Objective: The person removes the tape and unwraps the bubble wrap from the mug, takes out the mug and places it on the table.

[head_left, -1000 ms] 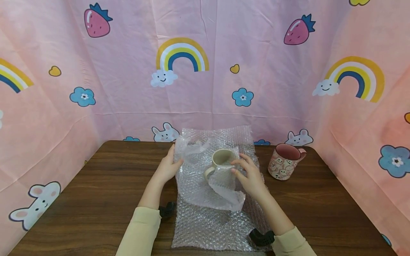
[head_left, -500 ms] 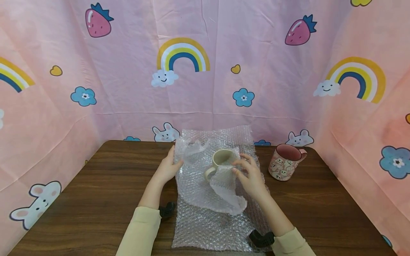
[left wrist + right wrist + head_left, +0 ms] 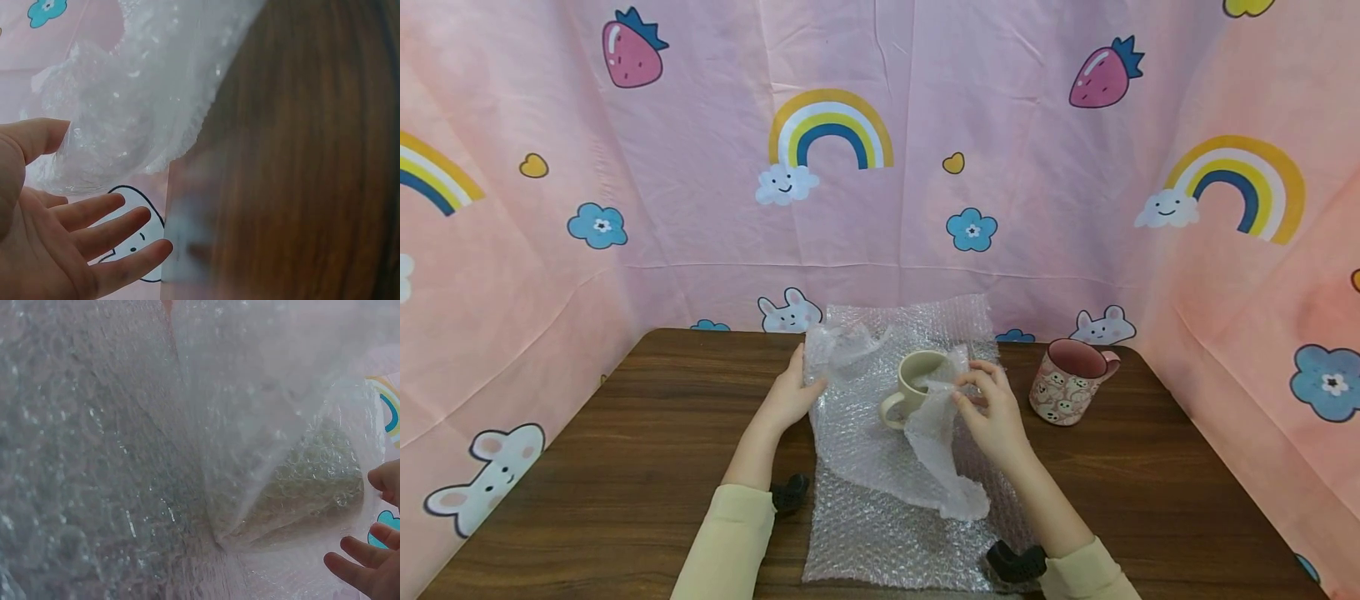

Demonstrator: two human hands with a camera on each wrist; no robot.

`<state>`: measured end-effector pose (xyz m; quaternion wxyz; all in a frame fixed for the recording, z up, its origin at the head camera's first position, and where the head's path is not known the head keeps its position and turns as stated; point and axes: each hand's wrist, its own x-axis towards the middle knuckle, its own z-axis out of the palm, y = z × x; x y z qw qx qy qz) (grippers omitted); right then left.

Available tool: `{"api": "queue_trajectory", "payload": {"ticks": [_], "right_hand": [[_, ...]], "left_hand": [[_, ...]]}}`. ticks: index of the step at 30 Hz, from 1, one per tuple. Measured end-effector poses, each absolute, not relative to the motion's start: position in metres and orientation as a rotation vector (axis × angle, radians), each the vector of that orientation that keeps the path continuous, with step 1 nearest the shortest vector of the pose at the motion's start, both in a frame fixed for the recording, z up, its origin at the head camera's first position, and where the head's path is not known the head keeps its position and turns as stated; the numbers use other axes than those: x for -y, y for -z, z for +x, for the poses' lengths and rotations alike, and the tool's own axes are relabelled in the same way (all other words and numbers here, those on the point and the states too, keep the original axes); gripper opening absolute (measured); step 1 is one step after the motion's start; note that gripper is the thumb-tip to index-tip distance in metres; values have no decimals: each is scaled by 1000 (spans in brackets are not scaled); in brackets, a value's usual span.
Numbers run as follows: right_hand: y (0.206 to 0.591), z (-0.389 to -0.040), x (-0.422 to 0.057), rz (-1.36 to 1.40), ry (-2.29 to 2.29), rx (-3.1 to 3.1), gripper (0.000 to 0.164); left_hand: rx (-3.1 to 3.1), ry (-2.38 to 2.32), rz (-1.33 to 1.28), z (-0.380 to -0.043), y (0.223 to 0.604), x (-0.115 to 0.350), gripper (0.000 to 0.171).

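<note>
A cream mug (image 3: 917, 371) stands on a sheet of bubble wrap (image 3: 880, 542), its handle to the left. More bubble wrap lies loosely over that, and a flap of it covers the mug's right side and front. My right hand (image 3: 996, 417) pinches this flap beside the rim; in the right wrist view the thumb meets the wrap and the other fingers (image 3: 353, 572) are spread. At the wrap's left edge, my left hand (image 3: 790, 396) holds the upper layer between thumb and index finger. The left wrist view shows the remaining fingers (image 3: 128, 265) extended, with the index finger mostly hidden.
A pink mug (image 3: 1063, 387) with a skull-like pattern stands to the right of the wrap. The brown wooden table (image 3: 625, 467) is backed by a pink cartoon-print cloth (image 3: 700, 233). Black devices (image 3: 1015, 562) sit at both wrists.
The right hand has drawn the flap rightward, baring more of the cream mug's front and handle. The flap's lower corner has slid down and right. My left hand has shifted slightly left.
</note>
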<state>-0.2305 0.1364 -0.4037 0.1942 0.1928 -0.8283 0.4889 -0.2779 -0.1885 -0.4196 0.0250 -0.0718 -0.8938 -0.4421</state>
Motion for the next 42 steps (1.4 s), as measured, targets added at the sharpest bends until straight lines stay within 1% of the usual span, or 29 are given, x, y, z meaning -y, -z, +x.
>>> {"api": "queue_trajectory", "payload": {"ticks": [16, 28, 30, 40, 42], "right_hand": [[409, -228, -153, 448, -1315, 2228, 12], [408, -224, -161, 286, -1277, 2306, 9], [406, -223, -162, 260, -1275, 2321, 12], [393, -214, -161, 122, -1227, 2539, 46], [389, -212, -161, 114, -1216, 2576, 49]], "left_hand": [[2730, 1420, -194, -278, 423, 195, 90], [2657, 1439, -182, -280, 427, 201, 99], [2659, 1443, -173, -280, 426, 203, 100], [2650, 1456, -148, -279, 424, 208, 101], [2651, 1454, -145, -278, 424, 208, 102]]}}
